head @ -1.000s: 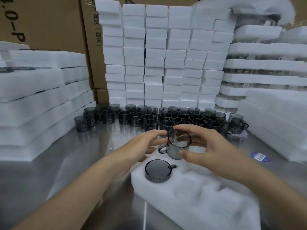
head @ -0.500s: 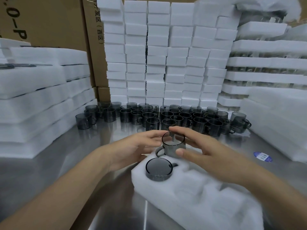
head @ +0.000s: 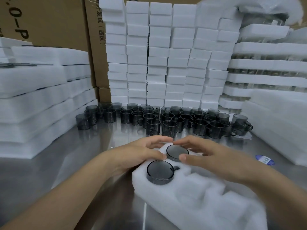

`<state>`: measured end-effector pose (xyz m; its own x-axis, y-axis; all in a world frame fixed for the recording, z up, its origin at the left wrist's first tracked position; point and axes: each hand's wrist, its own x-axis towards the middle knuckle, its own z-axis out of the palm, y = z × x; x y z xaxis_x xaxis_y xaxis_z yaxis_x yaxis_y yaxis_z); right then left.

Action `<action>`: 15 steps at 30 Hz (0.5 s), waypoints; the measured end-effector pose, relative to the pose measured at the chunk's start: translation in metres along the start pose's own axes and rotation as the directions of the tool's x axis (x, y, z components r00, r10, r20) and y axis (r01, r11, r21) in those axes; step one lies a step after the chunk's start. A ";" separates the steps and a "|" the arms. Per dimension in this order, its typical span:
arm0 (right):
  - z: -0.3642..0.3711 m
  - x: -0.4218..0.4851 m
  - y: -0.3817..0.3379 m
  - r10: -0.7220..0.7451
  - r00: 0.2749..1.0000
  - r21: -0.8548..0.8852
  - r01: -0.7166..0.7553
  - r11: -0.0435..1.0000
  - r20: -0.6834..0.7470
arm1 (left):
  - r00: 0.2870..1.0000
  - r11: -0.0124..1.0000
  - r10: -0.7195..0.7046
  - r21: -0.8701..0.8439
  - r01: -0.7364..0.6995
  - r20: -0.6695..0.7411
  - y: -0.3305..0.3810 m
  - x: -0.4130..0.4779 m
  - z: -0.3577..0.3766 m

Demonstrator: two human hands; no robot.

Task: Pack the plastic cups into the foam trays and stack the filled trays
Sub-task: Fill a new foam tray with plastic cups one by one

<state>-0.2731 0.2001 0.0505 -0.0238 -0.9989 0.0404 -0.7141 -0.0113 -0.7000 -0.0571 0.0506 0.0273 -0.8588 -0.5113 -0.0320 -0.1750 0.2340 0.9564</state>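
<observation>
1. Now: far cup (head: 177,151), smoky grey, sits upright in the pocket at the 12 o'clock end of the foam tray (head: 199,201).
2. Left hand (head: 141,153) reaches in from the cup's 9 o'clock. Forefinger lies over the far rim and thumb at the near-left edge, a narrow, light hold.
3. Right hand (head: 207,156) reaches in from 3 o'clock and pinches the same rim, forefinger far side, thumb near side. The two forefingers almost meet at 12 o'clock.
4. Near cup (head: 160,171) is at 7 o'clock of the far cup, in the next pocket, upright, with its handle to 3 o'clock.
5. Tray lies on the steel table (head: 66,163); its nearer pockets are blurred.
6. Loose cups (head: 166,120) stand crowded at 12 o'clock of the tray.
7. Foam blocks (head: 166,55) rise in columns behind them. Tray stacks (head: 41,90) are at 9 o'clock, cardboard boxes (head: 49,22) at 11, and a blue label (head: 264,159) on the table at 3.
</observation>
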 end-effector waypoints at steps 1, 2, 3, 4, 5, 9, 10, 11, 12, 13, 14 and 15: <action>-0.001 -0.001 0.000 0.021 1.000 0.003 -0.021 1.000 0.018 | 1.000 1.000 -0.005 -0.002 0.005 0.001 0.001 0.000 0.001; -0.001 -0.002 -0.001 0.032 0.999 0.012 -0.033 0.999 0.030 | 1.000 1.000 -0.009 -0.001 0.009 -0.003 0.001 -0.001 0.002; -0.002 -0.003 -0.002 0.036 0.999 0.017 -0.036 0.999 0.032 | 1.000 1.000 -0.012 0.007 0.012 -0.008 0.002 -0.001 0.003; -0.001 -0.003 -0.004 0.035 0.999 0.011 -0.035 0.999 0.028 | 1.000 1.000 -0.018 0.015 0.018 -0.013 0.004 -0.001 0.004; 0.000 -0.004 -0.005 0.033 0.999 -0.004 -0.033 0.999 0.023 | 1.000 1.000 -0.025 0.018 0.025 -0.013 0.006 -0.001 0.005; 0.005 -0.003 -0.004 0.001 0.994 -0.120 -0.014 0.993 -0.105 | 1.000 1.000 -0.021 -0.008 0.021 0.013 0.008 -0.003 0.010; 0.005 -0.002 -0.003 -0.013 0.989 -0.156 -0.010 0.988 -0.149 | 1.000 1.000 -0.024 -0.008 0.024 0.012 0.009 -0.004 0.010; 0.004 -0.002 -0.002 -0.029 0.983 -0.186 -0.005 0.983 -0.181 | 1.000 1.000 -0.027 -0.004 0.027 0.004 0.010 -0.004 0.011; 0.003 -0.002 -0.002 -0.045 0.979 -0.203 0.003 0.979 -0.201 | 1.000 1.000 -0.030 -0.001 0.030 -0.010 0.010 -0.004 0.011; 0.001 -0.002 -0.002 -0.058 0.975 -0.202 0.015 0.979 -0.213 | 0.999 0.999 -0.033 -0.001 0.033 -0.029 0.011 -0.004 0.011; 0.000 -0.002 -0.002 -0.070 0.972 -0.187 0.028 0.982 -0.223 | 0.998 0.999 -0.034 0.000 0.034 -0.047 0.011 -0.003 0.011; -0.001 -0.001 -0.003 -0.075 0.969 -0.166 0.036 0.985 -0.236 | 0.998 0.999 -0.035 0.005 0.035 -0.058 0.011 -0.003 0.011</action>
<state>-0.2717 0.2017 0.0527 -0.1348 -0.9562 0.2599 -0.8207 -0.0392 -0.5700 -0.0619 0.0637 0.0345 -0.8229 -0.5661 -0.0486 -0.2076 0.2199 0.9532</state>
